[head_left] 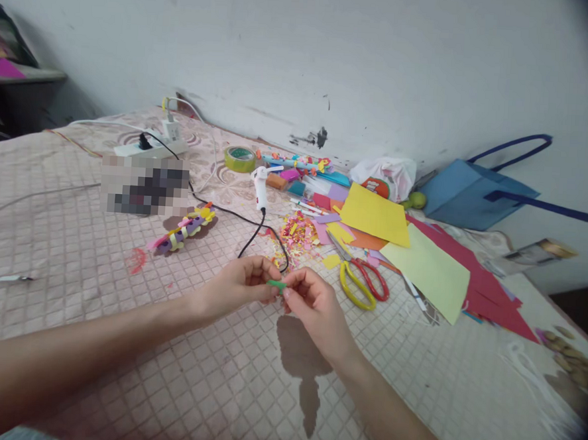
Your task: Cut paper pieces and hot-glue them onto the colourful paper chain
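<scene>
Between the fingertips of both hands is a small green piece [277, 285], its material too small to make out. My left hand [243, 284] pinches its left end, and my right hand [313, 304] pinches the right end. Both hands are held over the checked tablecloth [199, 380]. Just beyond them lies the black cord of a white hot glue gun [260, 190]. Scissors [364, 282] with one yellow and one red handle rest to the right of my right hand. A decorated purple and yellow craft figure [184, 229] lies beyond my left hand.
Paper scraps [300, 234] are heaped beyond the hands. Yellow paper [376, 215], pale green paper [430, 271] and red sheets [484, 285] spread to the right. A tape roll [239, 159], power strip [149, 147] and blue bag [475, 194] stand near the wall.
</scene>
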`<state>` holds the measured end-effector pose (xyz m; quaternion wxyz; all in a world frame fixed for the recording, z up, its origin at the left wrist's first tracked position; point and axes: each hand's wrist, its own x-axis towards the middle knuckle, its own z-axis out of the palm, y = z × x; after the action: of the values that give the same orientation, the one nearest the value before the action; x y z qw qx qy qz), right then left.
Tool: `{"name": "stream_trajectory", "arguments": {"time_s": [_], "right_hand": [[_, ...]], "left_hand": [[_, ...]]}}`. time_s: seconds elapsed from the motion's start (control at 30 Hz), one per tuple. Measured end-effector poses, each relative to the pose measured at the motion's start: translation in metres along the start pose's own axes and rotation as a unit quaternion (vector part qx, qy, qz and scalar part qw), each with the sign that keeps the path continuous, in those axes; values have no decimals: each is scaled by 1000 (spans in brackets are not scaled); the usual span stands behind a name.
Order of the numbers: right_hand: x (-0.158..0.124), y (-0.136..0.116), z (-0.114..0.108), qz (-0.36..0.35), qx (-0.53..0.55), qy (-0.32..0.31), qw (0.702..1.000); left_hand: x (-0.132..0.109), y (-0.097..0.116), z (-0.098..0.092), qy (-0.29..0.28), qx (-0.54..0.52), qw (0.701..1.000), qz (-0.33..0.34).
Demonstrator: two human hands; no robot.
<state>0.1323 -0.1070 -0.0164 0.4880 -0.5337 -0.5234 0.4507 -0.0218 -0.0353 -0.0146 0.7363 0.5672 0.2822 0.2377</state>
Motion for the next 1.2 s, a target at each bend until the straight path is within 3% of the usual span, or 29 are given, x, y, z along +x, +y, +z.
{"name": "stream_trajectory", "arguments": {"time_s": [0.23, 0.4, 0.53, 0.93, 1.2], "right_hand": [[-1, 0, 0, -84, -102, 18, 991], [-2, -1, -1, -194, -226, 36, 954], [-2, 1, -2, -243, -265, 34, 932], [-1, 5, -8, -281, -308, 1, 909], [-1, 2, -9, -247, -289, 16, 925]], "left_hand": [[1, -5, -3, -5, -38, 999, -20], [1, -4, -2, -1, -74, 996, -47], [1, -2, -3, -4, -116, 991, -72], [2, -2, -7, -17, -154, 984, -87], [3, -1, -7, -41, -112, 991, -58]]}}
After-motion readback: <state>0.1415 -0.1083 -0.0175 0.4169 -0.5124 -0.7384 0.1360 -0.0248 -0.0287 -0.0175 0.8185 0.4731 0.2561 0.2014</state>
